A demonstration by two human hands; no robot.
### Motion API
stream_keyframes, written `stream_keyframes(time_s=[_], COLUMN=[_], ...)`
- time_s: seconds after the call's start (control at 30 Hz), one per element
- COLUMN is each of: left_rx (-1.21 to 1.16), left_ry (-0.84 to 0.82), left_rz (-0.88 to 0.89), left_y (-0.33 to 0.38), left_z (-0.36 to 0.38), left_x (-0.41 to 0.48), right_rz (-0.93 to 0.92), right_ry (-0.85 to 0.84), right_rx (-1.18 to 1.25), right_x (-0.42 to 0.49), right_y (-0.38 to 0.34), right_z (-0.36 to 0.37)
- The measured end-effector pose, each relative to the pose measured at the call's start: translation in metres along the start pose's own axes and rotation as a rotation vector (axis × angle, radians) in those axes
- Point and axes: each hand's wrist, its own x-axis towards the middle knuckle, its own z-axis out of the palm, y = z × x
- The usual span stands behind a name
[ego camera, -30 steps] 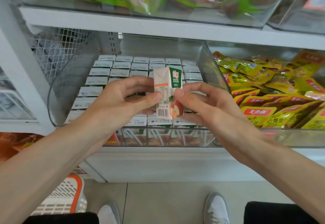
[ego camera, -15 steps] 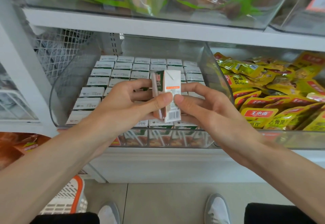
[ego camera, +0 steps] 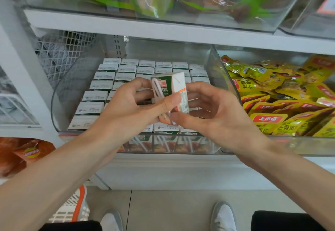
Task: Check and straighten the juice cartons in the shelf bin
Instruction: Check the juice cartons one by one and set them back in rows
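Clear plastic shelf bin [ego camera: 72,89] contains upright juice cartons [ego camera: 126,67] in rows, tops visible. A single carton [ego camera: 174,85] is held above the front rows, tilted, clear of the others. The left hand [ego camera: 130,109] grasps it, thumb across the near face, fingers behind. The right hand [ego camera: 217,118] pinches its lower corner. Yellow snack packets [ego camera: 272,103] fill the adjacent bin.
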Motion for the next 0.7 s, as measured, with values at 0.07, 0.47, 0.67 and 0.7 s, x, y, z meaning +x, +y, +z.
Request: stream_keyframes(time_s=[0.07, 0.47, 0.67, 0.7], left_rx=[0.007, 0.233, 0.241, 0.251], left_ry=[-0.015, -0.009, -0.007, -0.003], left_rz=[0.025, 0.228, 0.251, 0.256], left_y=[0.001, 0.002, 0.001, 0.002], left_z=[-0.003, -0.006, -0.007, -0.007], left_x=[0.0, -0.001, -0.001, -0.001], right_rz=[-0.005, -0.264, -0.304, -0.266], right_ry=[0.024, 0.125, 0.158, 0.162], right_rx=[0.019, -0.095, -0.187, -0.122], right_x=[0.001, 0.0, 0.0, 0.0], right_y=[0.0, 0.009, 0.013, 0.011], right_z=[-0.003, -0.006, -0.007, -0.007])
